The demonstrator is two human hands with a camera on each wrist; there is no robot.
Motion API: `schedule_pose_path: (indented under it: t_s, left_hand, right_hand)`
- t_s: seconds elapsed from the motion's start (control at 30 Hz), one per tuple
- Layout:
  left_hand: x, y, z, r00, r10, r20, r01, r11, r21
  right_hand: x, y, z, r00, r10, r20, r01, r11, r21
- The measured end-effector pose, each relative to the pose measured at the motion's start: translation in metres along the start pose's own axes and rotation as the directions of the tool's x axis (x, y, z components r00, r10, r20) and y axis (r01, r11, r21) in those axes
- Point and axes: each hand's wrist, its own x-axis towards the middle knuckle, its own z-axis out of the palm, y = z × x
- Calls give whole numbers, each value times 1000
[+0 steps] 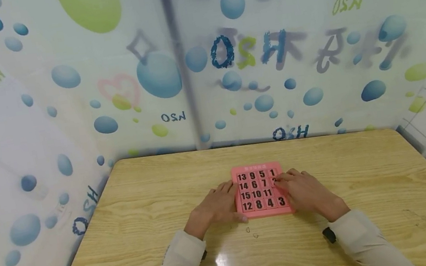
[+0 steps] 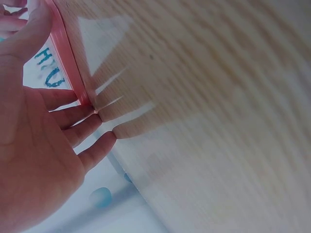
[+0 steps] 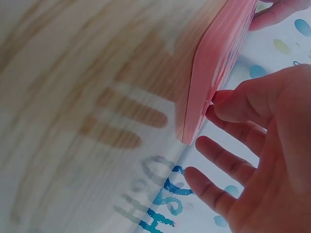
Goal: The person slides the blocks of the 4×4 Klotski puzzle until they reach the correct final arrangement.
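Wood-grain table [image 1: 142, 186] supports the pink number puzzle [image 1: 260, 189] between the left grip [image 1: 217, 204] and right grip [image 1: 306, 189], both relaxed, unclenched and touching it; presumably light, stiff and smooth, it should be held by its side rims [image 1: 234, 174], leaving tiles [image 1: 257, 205] free.

Numbers [image 1: 254, 185] on puzzle [image 1: 261, 188], mirrored H2O [image 1: 245, 52] on wall [image 1: 212, 100]

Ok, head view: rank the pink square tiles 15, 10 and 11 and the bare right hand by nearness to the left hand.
1. Pink square tile 15, left end of its row.
2. Tile 10, just right of 15.
3. Tile 11, right of 10.
4. Right hand, at the right side of the pink board.
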Motion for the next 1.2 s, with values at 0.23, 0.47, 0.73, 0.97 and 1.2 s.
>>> schedule_pose_path:
  t_s: [0.23, 0.47, 0.73, 0.97, 1.2]
  left_hand:
    - [0, 0, 0, 1000, 4, 5, -4, 1000, -8]
    - [0, -1, -1, 1000, 4, 6, -4, 1000, -7]
    - [0, 0, 0, 1000, 5, 10, -5, 1000, -18]
    - [-2, -1, -2, 1000, 8, 6, -8, 1000, -18]
    - [-1, -2, -1, 1000, 25, -8, -25, 1000, -13]
  right_hand:
    - [-5, 1, -1, 1000, -21, -14, 21, 999, 25]
    - [-15, 1, -9, 997, -76, 11, 74, 991, 115]
    - [-22, 3, -10, 984, -177, 20, 172, 972, 158]
    - [-22, 4, -10, 985, -172, 27, 167, 975, 143]
    - [-20, 4, -11, 987, -149, 53, 141, 982, 121]
